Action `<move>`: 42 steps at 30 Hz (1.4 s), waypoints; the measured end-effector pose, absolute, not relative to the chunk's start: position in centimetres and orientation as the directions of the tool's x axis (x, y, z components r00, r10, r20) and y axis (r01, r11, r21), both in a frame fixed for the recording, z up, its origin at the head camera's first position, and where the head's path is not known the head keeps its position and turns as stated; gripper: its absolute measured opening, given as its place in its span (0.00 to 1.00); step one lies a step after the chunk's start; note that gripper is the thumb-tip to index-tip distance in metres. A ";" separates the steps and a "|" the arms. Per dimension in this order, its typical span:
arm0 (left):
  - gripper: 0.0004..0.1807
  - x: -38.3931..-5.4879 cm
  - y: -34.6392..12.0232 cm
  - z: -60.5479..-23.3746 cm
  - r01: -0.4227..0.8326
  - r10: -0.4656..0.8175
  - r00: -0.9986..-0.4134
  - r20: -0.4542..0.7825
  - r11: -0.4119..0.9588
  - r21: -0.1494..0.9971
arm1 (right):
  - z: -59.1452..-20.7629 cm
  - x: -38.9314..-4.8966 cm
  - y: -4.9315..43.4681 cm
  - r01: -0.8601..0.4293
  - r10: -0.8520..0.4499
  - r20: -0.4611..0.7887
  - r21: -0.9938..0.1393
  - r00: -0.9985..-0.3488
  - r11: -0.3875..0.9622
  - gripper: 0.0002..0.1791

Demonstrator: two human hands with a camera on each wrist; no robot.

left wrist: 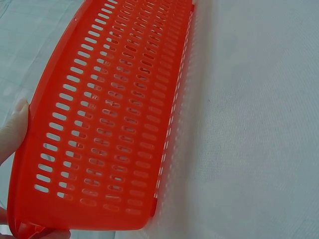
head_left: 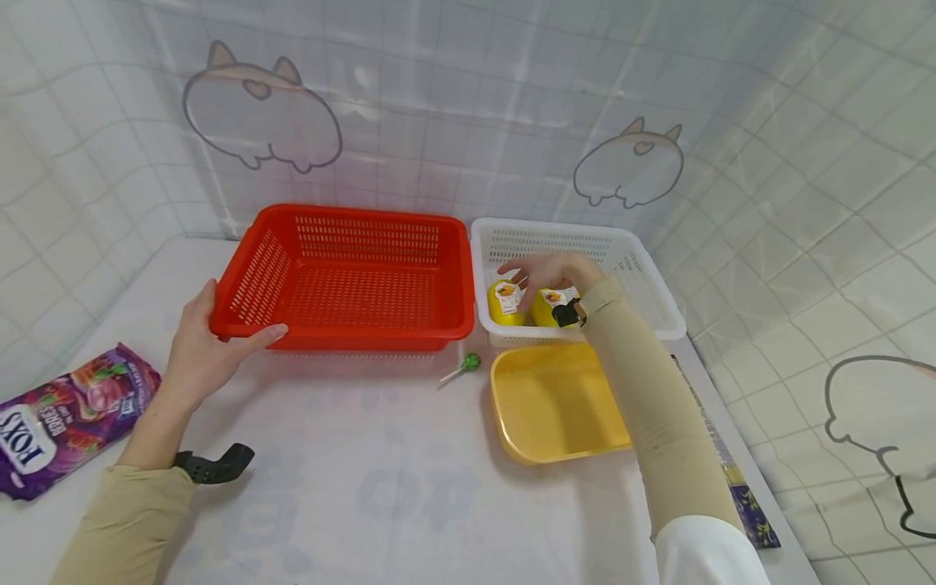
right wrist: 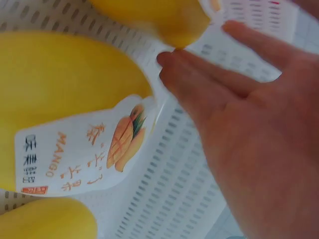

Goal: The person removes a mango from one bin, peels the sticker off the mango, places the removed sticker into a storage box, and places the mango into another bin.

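Mango [head_left: 504, 305] beside right hand [head_left: 552, 271], perhaps in contact

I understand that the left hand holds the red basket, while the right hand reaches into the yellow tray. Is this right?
Not quite: the right hand reaches into the white basket; the yellow tray stands in front of it. The head view shows this. The left hand does hold the red basket.

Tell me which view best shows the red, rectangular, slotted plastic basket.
The head view: the basket shows nearly whole, inside included. The left wrist view shows only a cropped slotted side; the right wrist view, none.
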State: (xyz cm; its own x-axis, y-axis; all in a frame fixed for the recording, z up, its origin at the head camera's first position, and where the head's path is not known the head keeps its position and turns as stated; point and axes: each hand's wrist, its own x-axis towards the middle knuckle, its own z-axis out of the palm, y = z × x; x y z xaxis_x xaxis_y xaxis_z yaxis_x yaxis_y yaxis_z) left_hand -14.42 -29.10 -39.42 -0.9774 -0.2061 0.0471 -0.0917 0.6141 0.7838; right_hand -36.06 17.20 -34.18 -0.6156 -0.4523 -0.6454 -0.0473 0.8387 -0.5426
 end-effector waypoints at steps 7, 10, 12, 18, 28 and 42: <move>0.66 -14.4 -29.1 -39.4 -0.096 -0.208 -0.977 0.046 0.621 0.778 | -34.6 -35.7 17.0 -0.019 -0.425 -0.680 -0.517 -0.597 0.855 0.54; 0.66 -14.4 -29.2 -39.5 -0.096 -0.209 -0.977 0.048 0.625 0.775 | -34.7 -35.6 16.9 -0.034 -0.444 -0.681 -0.525 -0.582 0.851 0.54; 0.66 -14.4 -29.2 -39.5 -0.095 -0.210 -0.976 0.050 0.627 0.773 | -34.7 -35.5 16.8 -0.044 -0.454 -0.681 -0.528 -0.574 0.848 0.55; 0.66 -14.4 -29.2 -39.4 -0.091 -0.209 -0.976 0.055 0.630 0.771 | -34.7 -35.5 16.7 -0.036 -0.455 -0.712 -0.519 -0.536 0.854 0.57; 0.66 -14.3 -29.2 -39.2 -0.091 -0.205 -0.977 0.052 0.629 0.772 | -34.6 -35.7 16.7 -0.061 -0.462 -0.734 -0.501 -0.497 0.863 0.58; 0.65 -14.4 -29.2 -39.4 -0.089 -0.208 -0.977 0.053 0.619 0.780 | -34.5 -35.7 17.0 -0.041 -0.490 -0.743 -0.532 -0.456 0.846 0.57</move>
